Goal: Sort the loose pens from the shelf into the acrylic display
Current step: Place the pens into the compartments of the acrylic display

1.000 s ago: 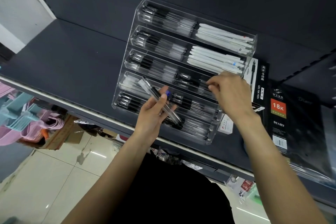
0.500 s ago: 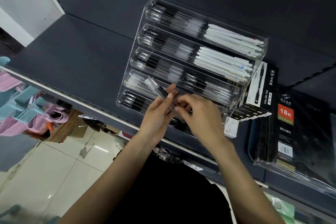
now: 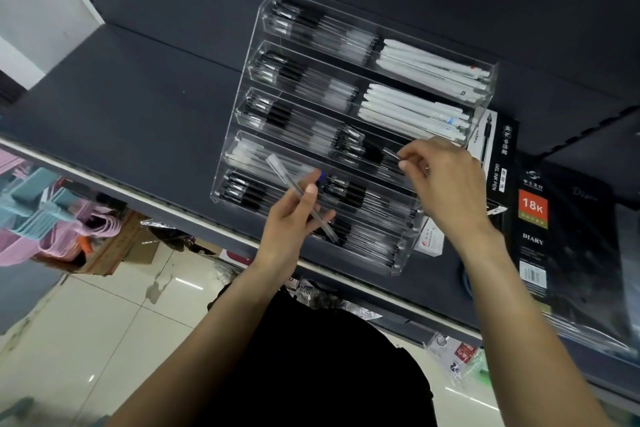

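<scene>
Okay, acrylic display (image 3: 242, 104) sits on the dark shelf (image 3: 138, 107), five tiered rows, each split into a left and a right compartment. Everything below is placed against that display.

Left hand (image 3: 294, 218) is in front of the display's lower rows, fingers curled around a small bundle of clear pens (image 3: 299, 196). The bundle runs diagonally, capped end up-left over the fourth row, other end down-right over the bottom row. A blue bit shows just past the fingertips.

Right hand (image 3: 446, 184) is at the display's right side, level with the third and fourth rows. Thumb and forefinger are pinched on a single thin pen (image 3: 388, 152), the rest of the fingers loosely bent. That pen's far end points into the third row's right compartment; can't tell if it touches the pens already there.

Display contents: black-grip clear pens fill the left compartments of rows one to three and both sides of the bottom row. White pens (image 3: 426, 62) fill the right compartments of the top two rows. The fourth row's left compartment holds clear pens with pale caps.

Right of the display, touching or just beside it, stands a black gel ink pen box (image 3: 502, 152). Further right lie black diary packs (image 3: 540, 229) with an orange 18K label.
</scene>
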Demonstrator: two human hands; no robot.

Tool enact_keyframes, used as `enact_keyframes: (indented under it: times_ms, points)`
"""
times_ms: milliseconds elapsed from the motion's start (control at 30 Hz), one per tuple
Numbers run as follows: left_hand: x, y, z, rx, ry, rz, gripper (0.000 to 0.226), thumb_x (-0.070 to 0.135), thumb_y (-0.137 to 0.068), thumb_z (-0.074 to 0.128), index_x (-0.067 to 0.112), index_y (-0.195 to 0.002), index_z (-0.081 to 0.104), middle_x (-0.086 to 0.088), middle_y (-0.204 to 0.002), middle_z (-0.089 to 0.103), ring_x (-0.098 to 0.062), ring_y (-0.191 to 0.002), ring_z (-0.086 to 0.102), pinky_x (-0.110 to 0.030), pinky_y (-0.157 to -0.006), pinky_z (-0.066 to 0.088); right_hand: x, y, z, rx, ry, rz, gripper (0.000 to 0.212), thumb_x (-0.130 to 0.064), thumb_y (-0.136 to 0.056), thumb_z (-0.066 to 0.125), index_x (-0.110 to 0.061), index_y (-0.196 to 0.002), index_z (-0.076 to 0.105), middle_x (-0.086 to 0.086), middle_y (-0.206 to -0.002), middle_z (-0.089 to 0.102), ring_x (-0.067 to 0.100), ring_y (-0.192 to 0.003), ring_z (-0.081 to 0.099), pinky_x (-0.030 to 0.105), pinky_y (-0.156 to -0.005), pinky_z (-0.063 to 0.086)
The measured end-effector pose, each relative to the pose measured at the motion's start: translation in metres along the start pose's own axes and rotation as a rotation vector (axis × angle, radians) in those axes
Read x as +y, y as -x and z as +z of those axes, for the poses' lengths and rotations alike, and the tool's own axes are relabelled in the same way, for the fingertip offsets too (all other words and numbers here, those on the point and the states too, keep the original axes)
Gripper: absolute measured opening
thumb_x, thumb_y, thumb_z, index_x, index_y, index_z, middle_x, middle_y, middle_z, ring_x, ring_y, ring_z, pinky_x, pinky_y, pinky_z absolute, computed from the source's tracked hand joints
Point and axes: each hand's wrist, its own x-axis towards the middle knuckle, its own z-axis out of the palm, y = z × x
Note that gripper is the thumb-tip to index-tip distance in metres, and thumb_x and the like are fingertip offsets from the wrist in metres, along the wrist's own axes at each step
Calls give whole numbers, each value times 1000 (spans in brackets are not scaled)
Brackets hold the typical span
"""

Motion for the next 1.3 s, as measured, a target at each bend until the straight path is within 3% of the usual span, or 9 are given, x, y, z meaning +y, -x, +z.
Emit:
enact_keyframes:
  times_ms: [233, 400, 567, 700, 767, 900, 1100, 1200, 1300]
  points:
    - [1, -2, -10, 33, 56, -25, 34, 22, -98, 47, 13, -129, 58, 0, -84, 51, -12, -84, 54, -26, -83, 54, 3, -9, 1, -183, 225, -16, 20, -22, -95, 55, -21, -108, 70, 3, -108, 68, 26, -100, 63, 35, -77, 48]
    - [2, -3, -10, 37, 71, -22, 32, 22, -99, 46, 14, -126, 60, -1, -85, 50, -14, -86, 52, -25, -83, 54, -5, -18, 2, -150, 148, -86, 23, -23, -94, 57, -18, -115, 65, 1, -113, 67, 23, -101, 63, 39, -83, 51]
    - [6, -4, -11, 41, 89, -30, 29, 21, -100, 44, 14, -123, 61, -2, -82, 47, -11, -83, 54, -27, -85, 54, -6, -25, 15, -206, 106, -127, 30, -27, -95, 55, -28, -124, 60, -3, -115, 64, 19, -104, 61, 35, -82, 48]
    - [10, -3, -12, 53, 85, -32, 21, 18, -100, 43, 10, -98, 62, -20, -98, 56, -7, -85, 58, -33, -88, 56, -4, -24, 13, -226, 206, -86, 30, -31, -95, 54, -28, -123, 61, -1, -117, 64, 23, -106, 60, 36, -81, 48]
    - [10, -3, -11, 55, 97, -38, 22, 19, -100, 43, 11, -103, 63, -14, -86, 55, -6, -81, 58, -33, -88, 56, -8, -21, 9, -176, 235, -93, 32, -29, -94, 56, -25, -125, 60, 0, -117, 64, 24, -104, 61, 35, -77, 49]
    - [8, -3, -17, 52, 129, -34, 32, 26, -101, 40, 11, -119, 62, 5, -85, 57, -9, -85, 58, -32, -92, 54, -47, 9, 8, 17, -27, -176, 26, -24, -90, 60, -17, -115, 65, 2, -101, 70, 17, -85, 66, 23, -65, 49]
    - [8, 0, -26, 77, 115, -45, 39, 41, -99, 37, 23, -123, 62, 1, -122, 63, -12, -120, 55, -22, -82, 52, -97, 48, 51, -330, -375, -52, 18, -30, -87, 66, -25, -103, 64, -13, -91, 70, 4, -79, 64, 31, -67, 55]
    - [13, 1, -36, 78, -66, -17, 41, 47, -94, 43, 25, -122, 63, 6, -121, 65, -10, -116, 58, -26, -90, 51, -98, 46, 60, -263, -413, -17, 12, -25, -85, 69, -23, -96, 65, -13, -85, 71, 6, -75, 65, 33, -64, 54]
    - [23, -3, -62, 244, -666, 212, 38, 42, -91, 57, 25, -125, 60, 12, -111, 63, -1, -95, 62, -13, -78, 47, -92, 34, 65, -83, -212, -45, 11, -22, -84, 70, -20, -95, 67, -4, -82, 71, 15, -71, 66, 36, -54, 53]
